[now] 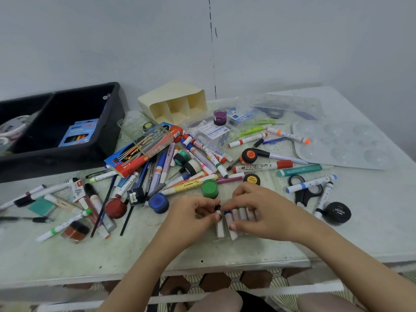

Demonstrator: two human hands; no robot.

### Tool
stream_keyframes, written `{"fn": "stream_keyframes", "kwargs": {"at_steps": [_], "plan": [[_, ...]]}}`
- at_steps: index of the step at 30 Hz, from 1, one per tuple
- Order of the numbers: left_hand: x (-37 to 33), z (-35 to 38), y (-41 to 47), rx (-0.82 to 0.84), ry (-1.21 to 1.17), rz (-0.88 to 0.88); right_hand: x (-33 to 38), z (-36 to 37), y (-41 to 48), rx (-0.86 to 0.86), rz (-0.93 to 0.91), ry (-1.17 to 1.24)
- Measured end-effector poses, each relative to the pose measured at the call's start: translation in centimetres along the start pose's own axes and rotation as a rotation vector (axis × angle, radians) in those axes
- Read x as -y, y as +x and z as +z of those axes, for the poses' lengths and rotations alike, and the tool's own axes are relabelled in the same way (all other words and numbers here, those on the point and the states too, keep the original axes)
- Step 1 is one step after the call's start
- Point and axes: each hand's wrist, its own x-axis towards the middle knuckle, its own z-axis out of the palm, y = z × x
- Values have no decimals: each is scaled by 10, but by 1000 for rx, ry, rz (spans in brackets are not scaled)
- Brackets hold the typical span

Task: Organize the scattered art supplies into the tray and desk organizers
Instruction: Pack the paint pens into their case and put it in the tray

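As you bunch the markers (221,228) at the near counter edge, your left hand (193,213) and right hand (263,210) each grip them, pinching. Next move, probably: lift the bundle whole toward the tipped cream organizer (175,104) or black tray (67,152) beyond.

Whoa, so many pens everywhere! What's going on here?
Someone is tidying up art supplies. Their left hand and right hand are bunching a few white markers together at the front of the table. Most other things lie scattered across it. The black tray at the back left holds only a few items, and the cream organizer lies on its side.
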Motion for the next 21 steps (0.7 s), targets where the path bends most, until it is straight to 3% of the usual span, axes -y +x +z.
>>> {"fn": "stream_keyframes", "kwargs": {"at_steps": [10, 21], "plan": [[5, -1, 0, 7, -53, -16, 1, -1, -1, 32, -12, -54], [6, -1, 0, 4, -62, -15, 7, 8, -2, -64, 32, -99]]}}
